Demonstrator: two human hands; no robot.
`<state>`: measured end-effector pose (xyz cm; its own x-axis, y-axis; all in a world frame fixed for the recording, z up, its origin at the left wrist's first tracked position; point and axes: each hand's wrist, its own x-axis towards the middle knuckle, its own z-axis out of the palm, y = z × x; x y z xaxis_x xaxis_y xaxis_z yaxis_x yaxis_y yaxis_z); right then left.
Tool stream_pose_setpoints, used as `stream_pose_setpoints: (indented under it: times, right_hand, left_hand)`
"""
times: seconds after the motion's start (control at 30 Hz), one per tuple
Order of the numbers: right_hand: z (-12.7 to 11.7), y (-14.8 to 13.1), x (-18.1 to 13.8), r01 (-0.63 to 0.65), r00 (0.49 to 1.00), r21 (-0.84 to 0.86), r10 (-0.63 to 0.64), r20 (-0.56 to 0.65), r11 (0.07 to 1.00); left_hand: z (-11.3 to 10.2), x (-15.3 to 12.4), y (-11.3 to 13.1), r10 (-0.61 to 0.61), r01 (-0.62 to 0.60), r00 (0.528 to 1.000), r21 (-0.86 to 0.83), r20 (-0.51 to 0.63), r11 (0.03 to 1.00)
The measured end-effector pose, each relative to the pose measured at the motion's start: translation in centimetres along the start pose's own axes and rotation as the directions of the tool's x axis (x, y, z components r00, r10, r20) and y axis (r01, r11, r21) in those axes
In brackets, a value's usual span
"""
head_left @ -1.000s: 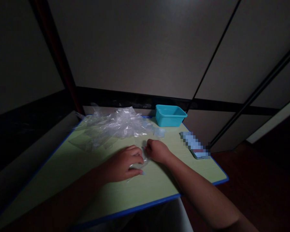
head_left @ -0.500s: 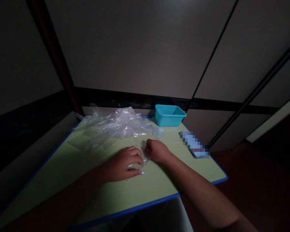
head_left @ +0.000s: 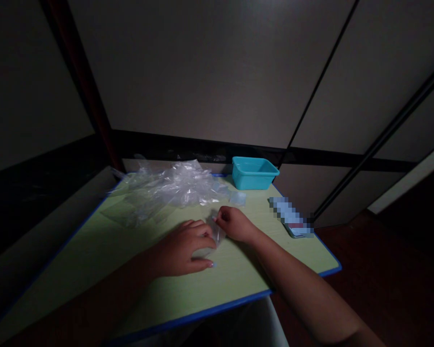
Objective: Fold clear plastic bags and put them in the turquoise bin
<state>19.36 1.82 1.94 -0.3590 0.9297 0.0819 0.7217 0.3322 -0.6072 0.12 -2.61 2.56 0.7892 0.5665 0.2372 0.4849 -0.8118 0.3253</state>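
A clear plastic bag (head_left: 219, 234) lies on the table between my two hands. My right hand (head_left: 235, 223) is closed in a pinch at the bag's far right edge. My left hand (head_left: 186, 246) rests on the bag from the left, its fingers curved and its thumb spread well apart from them. Part of the bag is hidden under the left fingers. Behind the hands, a loose heap of clear plastic bags (head_left: 183, 185) spreads across the far left of the table.
The pale green table (head_left: 235, 274) has a blue edge. A turquoise basket (head_left: 253, 179) stands at its back right. A small pale blue piece (head_left: 237, 198) lies in front of the basket. A flat, blurred-out object (head_left: 292, 219) lies near the right edge. Cabinet panels (head_left: 202, 72) rise behind.
My left thumb has moved slightly nearer to me, away from its fingers. My right hand has risen a little with the bag's edge. The heap and basket stay put.
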Motion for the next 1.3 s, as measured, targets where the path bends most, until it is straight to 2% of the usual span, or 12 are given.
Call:
stream_pose_setpoints:
  times: [0.17, 0.3, 0.5, 0.87, 1.3]
  right_hand:
    - [0.5, 0.7, 0.4, 0.011, 1.000, 0.118, -0.011, 0.003, 0.993]
    - [0.6, 1.2, 0.6, 0.013, 0.999, 0.173, -0.006, -0.040, 0.985]
    - [0.2, 1.4, 0.7, -0.010, 0.996, 0.149, 0.023, -0.087, 0.989]
    - [0.1, 1.1, 0.5, 0.013, 0.997, 0.152, -0.001, -0.082, 0.988]
    - [0.2, 1.5, 0.6, 0.017, 0.995, 0.187, 0.001, -0.096, 0.982]
  left_hand:
    - [0.0, -0.1, 0.0, 0.013, -0.013, 1.000, 0.020, 0.016, 1.000]
    - [0.0, -0.1, 0.1, 0.009, -0.010, 1.000, 0.046, 0.026, 0.999]
    - [0.1, -0.1, 0.1, -0.015, 0.014, 0.999, 0.040, 0.032, 0.999]
    - [-0.1, -0.1, 0.2, -0.009, 0.009, 0.999, 0.010, 0.031, 1.000]
    - [0.3, -0.3, -0.3, 0.060, -0.060, 0.998, 0.057, 0.006, 0.997]
